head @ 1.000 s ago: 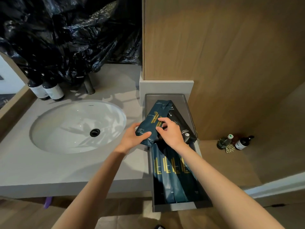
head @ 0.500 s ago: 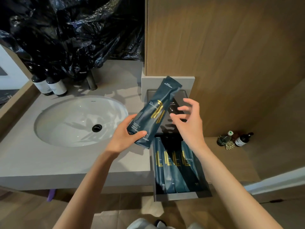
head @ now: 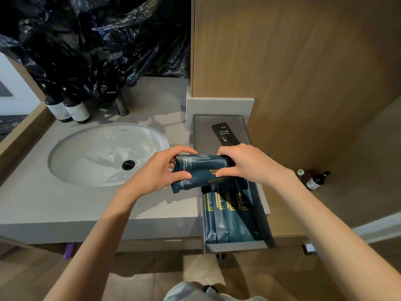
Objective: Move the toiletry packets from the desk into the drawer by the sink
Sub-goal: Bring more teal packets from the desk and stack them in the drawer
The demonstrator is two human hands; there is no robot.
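Drawer [head: 236, 246] by the sink [head: 104, 155] is sitting open in the grey tabletop [head: 32, 205], with a row of teal packets [head: 225, 216] already lying flat along it. The held packet [head: 201, 170], upright in the left hand [head: 158, 172] half a second ago, is now lying crosswise over the drawer's mid-section with the right hand [head: 245, 164] joining, so I'm reading this as lining up for placement. Glossy, crinkly flat pouch with gold print; fingers [head: 184, 175] of both hands are pinching its ends.

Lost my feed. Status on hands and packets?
Both hands, left and right, grip teal packet crosswise above open drawer. Packets already inside. Nothing blocking.
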